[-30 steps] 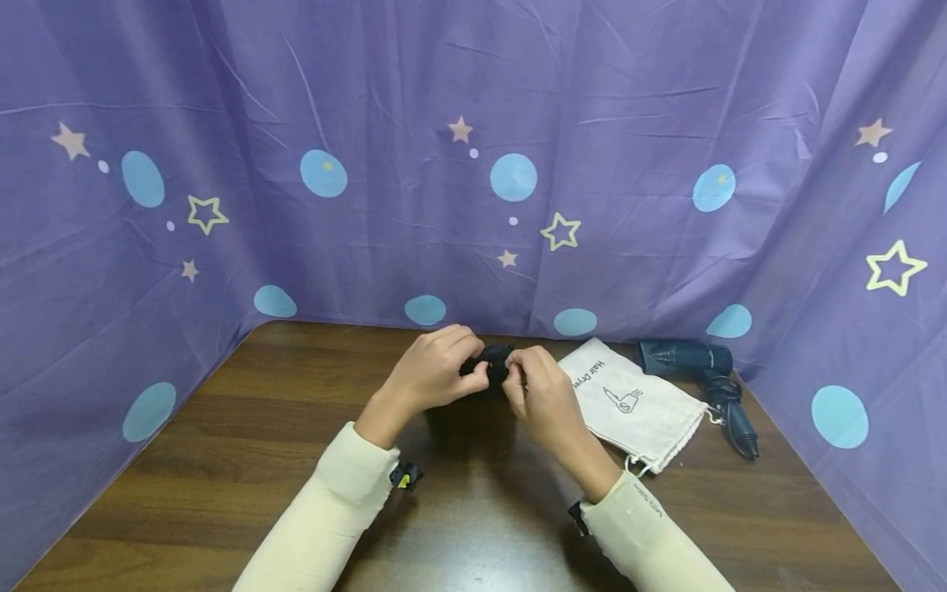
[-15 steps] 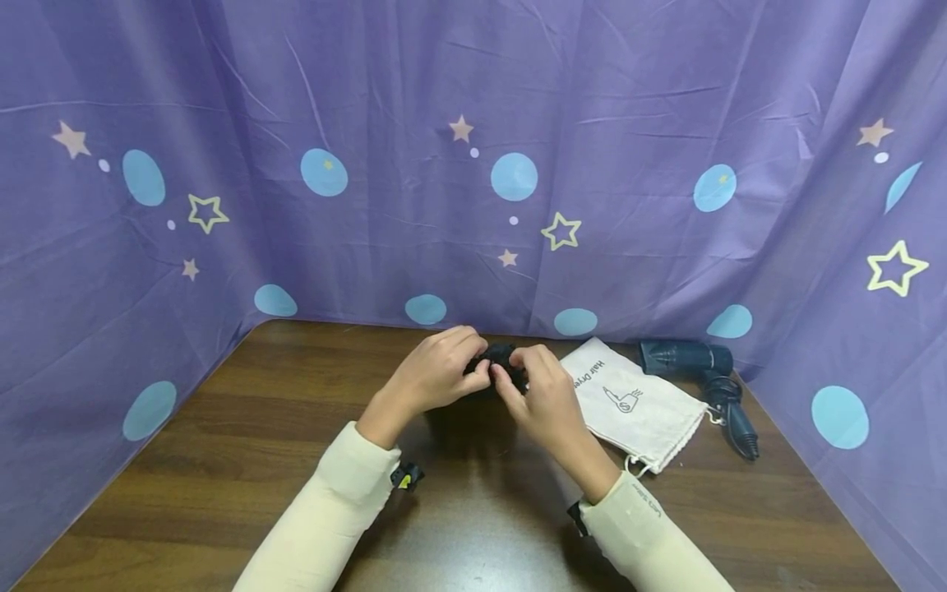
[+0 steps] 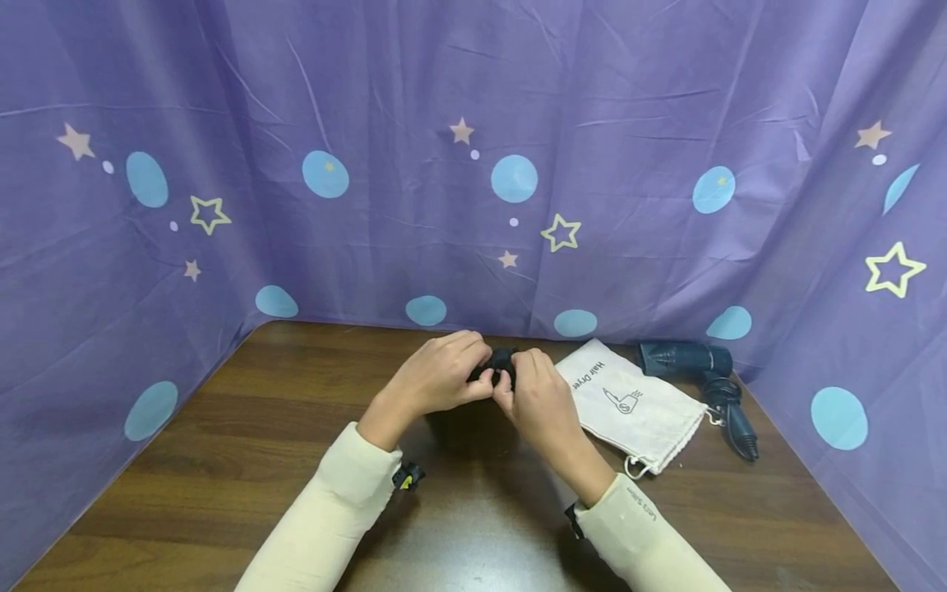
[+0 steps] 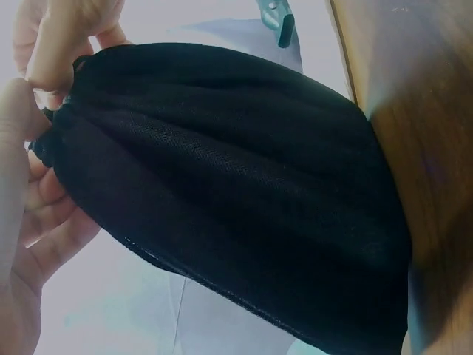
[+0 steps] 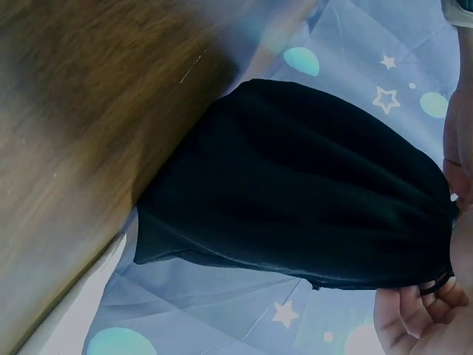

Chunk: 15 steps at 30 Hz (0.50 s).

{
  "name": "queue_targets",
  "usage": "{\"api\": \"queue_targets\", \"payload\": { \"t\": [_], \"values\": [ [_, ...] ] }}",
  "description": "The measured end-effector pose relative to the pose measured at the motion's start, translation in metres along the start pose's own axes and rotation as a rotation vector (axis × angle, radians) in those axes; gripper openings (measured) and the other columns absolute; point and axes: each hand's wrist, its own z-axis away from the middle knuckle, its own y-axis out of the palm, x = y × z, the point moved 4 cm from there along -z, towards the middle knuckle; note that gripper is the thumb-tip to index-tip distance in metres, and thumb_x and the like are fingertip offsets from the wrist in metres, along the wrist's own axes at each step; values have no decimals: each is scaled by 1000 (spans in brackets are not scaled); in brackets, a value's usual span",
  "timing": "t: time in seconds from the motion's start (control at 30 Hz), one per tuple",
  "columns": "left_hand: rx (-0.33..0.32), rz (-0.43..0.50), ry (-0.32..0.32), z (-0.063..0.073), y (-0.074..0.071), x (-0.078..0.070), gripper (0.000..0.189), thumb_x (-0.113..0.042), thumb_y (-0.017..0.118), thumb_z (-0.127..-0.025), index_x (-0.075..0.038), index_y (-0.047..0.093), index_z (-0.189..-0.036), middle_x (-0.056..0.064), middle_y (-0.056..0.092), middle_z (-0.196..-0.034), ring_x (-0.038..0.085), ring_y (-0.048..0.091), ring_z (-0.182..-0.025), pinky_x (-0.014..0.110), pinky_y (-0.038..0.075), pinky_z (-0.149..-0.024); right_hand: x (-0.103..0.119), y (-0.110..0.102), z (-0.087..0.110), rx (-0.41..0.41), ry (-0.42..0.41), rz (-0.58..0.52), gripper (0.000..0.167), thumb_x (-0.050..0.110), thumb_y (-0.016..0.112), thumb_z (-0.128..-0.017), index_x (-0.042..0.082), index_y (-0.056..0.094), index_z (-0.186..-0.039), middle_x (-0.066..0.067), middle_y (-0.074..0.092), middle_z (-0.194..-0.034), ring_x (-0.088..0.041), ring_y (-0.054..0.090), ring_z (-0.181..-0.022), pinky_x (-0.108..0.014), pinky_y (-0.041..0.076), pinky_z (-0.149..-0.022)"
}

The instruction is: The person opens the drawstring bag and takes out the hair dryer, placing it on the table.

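A black drawstring bag (image 4: 222, 177) stands on the wooden table, its gathered mouth uppermost. In the head view only a dark bit of the bag (image 3: 501, 358) shows between the hands. My left hand (image 3: 444, 374) pinches the mouth from the left, thumb and fingers curled on the cloth. From the right, my right hand (image 3: 543, 399) pinches the same gathered edge, the two thumbs close together. The right wrist view shows the bag (image 5: 295, 192) hanging in folds below the fingers, with a loop of black cord at its mouth.
Right of the hands lies a white cloth pouch (image 3: 625, 403) printed "Hair Dryer", with white drawstrings. Beyond it is a dark blue hair dryer (image 3: 684, 358) with its cord bundled. A purple curtain (image 3: 414, 205) hangs along the back and both sides of the table (image 3: 281, 411).
My right thumb and fingers have shifted along the bag's mouth, opening a little and then closing on it again nearer the left thumb. The left hand has barely moved.
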Motion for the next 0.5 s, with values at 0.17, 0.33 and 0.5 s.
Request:
{"api": "queue_targets", "payload": {
  "t": [0.17, 0.33, 0.5],
  "values": [
    [5, -5, 10, 0, -3, 1, 10, -11, 65, -83, -8, 56, -80, 1, 52, -78, 13, 49, -65, 27, 45, -57, 1, 0, -1, 20, -2, 31, 17, 6, 65, -81, -3, 56, -92, -13, 55, -82, -28, 55, -70, -40, 52, -59],
    [-2, 1, -11, 2, -4, 5, 11, -14, 67, -85, -9, 57, -82, 0, 52, -78, 12, 48, -66, 26, 44, -56, -1, -2, -5, 54, -6, 4, 16, 7, 66, -83, -1, 55, -90, -12, 55, -83, -28, 55, -72, -41, 51, -61],
    [19, 31, -39, 3, -4, 6, 19, -22, 74, -88, -9, 60, -86, -2, 52, -79, 11, 47, -68, 26, 42, -58, -8, -7, -6, 97, 12, -74, 14, 11, 64, -87, 1, 54, -89, -8, 53, -81, -27, 53, -73, -41, 49, -63]
  ]
}}
